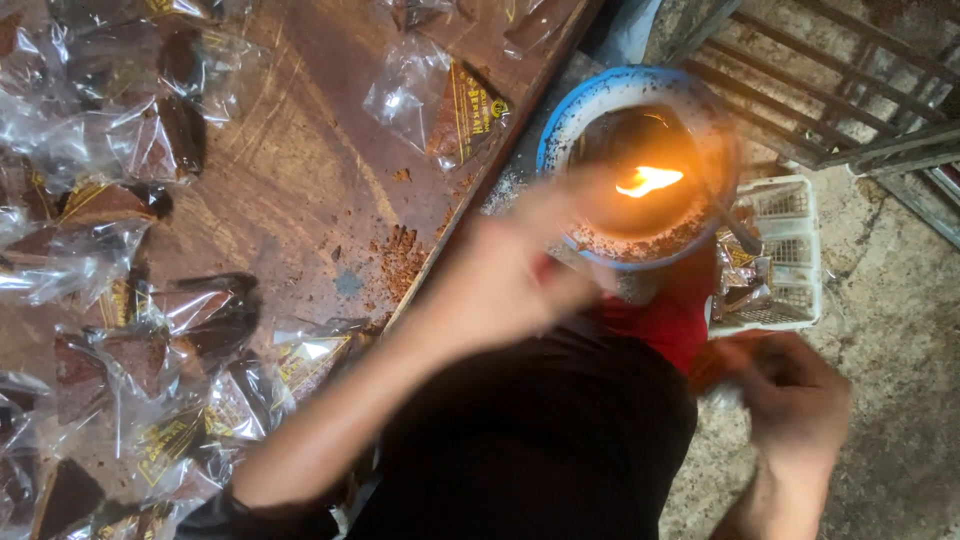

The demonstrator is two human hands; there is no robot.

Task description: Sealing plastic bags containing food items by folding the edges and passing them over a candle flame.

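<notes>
1. The step in hand looks like work at the flame: the left hand (500, 280), blurred with motion, is stretched out toward the round blue-rimmed bowl (560, 120), where a small orange flame (648, 180) burns over dark residue.
2. Its grip cannot be told. The fingers smear into the glow, and whether they pinch anything is hidden by the blur.
3. The right hand (790, 390) sits low at the right, beside a white slotted plastic basket (800, 250) that holds a few wrapped pieces. Its fingers look curled around something reddish, too blurred to name, so that grip cannot be told either.
4. The bowl stands just off the edge of the brown wooden desk (300, 180), between the desk and the basket.
5. The flame's long axis runs roughly left to right, tilted slightly, with its tip pointing up and right.
6. Clear plastic packets holding dark brown triangular pieces (150, 340) lie scattered over the left of the desk, one more near its top edge, with brown crumbs between them.
7. By my judgement, any next move at the flame calls for a steady, brief approach, keeping fingers and plastic from lingering in the heat.
</notes>
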